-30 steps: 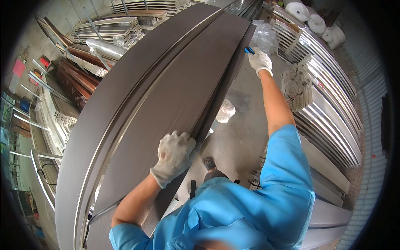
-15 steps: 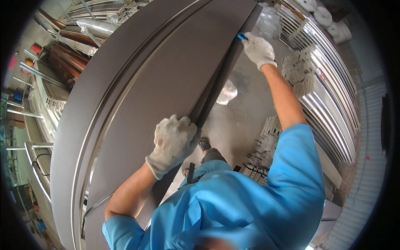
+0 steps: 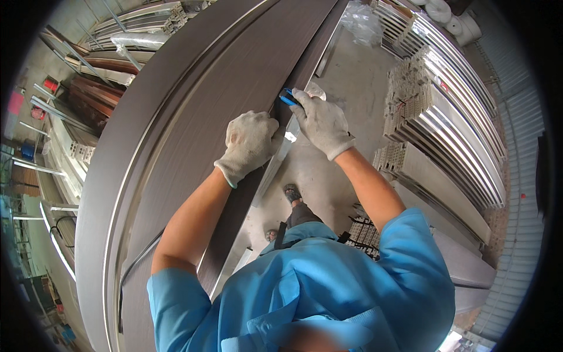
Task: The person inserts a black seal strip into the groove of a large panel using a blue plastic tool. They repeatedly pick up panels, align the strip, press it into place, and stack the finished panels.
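Observation:
A long dark brown panel (image 3: 199, 123) with a faint grain lies in front of me and to the left. Along its right side runs a darker edge strip (image 3: 234, 214). My left hand (image 3: 247, 144), in a whitish knit glove, is closed at this edge, fingers curled over the strip; its fingertips are hidden. Just to its right, my gloved right hand (image 3: 324, 123) grips a small blue-and-black utility knife (image 3: 288, 98) near the panel's edge. The knife's blade cannot be made out.
Stacks of pale long profiles (image 3: 451, 129) stand on the right. Clear plastic wrap (image 3: 362, 24) lies on the floor at the far end. Racks with long boards (image 3: 97, 97) line the left. A thin dark cord (image 3: 126, 281) rests on the panel at the lower left.
My right hand has drawn the utility knife from the far end of the edge back toward me, close to my left hand. My left hand has shifted farther along the edge, away from me.

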The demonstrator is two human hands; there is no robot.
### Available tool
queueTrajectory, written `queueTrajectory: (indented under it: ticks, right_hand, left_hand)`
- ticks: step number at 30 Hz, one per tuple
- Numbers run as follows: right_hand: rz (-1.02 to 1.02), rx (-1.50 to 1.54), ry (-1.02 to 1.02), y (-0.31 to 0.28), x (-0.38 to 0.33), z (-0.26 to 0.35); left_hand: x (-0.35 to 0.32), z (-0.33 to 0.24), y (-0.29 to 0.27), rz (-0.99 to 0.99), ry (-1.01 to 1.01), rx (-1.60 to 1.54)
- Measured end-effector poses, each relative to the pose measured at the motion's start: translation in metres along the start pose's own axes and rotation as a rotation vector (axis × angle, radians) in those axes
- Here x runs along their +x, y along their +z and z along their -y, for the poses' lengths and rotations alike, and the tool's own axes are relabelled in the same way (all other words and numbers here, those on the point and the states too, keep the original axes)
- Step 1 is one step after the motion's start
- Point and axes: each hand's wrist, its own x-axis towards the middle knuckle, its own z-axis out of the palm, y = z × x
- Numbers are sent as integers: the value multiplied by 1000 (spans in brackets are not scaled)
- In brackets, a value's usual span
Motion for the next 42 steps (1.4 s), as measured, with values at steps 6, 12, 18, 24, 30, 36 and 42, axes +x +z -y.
queueTrajectory:
  ticks: [6,12,18,24,30,36,42]
  right_hand:
    - [-51,45,-31,6,8,-11]
    - [-63,54,-110,7,13,-21]
    - [-36,-4,-90,6,13,-23]
    - [-116,-23,-151,7,12,-16]
    - [-25,-115,-20,2,7,4]
    - [-126,-187,-1,-3,-30,65]
    - [-4,-169,6,-13,-121,154]
  left_hand:
    - [-25,-5,-27,131,-237,-93]
    - [-200,-21,-83,195,-530,-350]
    - [-322,-73,-125,-145,-709,-151]
    - [-338,-88,-116,-148,-765,11]
    - [-356,-54,-114,169,-374,233]
    - [-363,-23,-101,56,-99,86]
    - [-356,-22,-88,-7,-44,78]
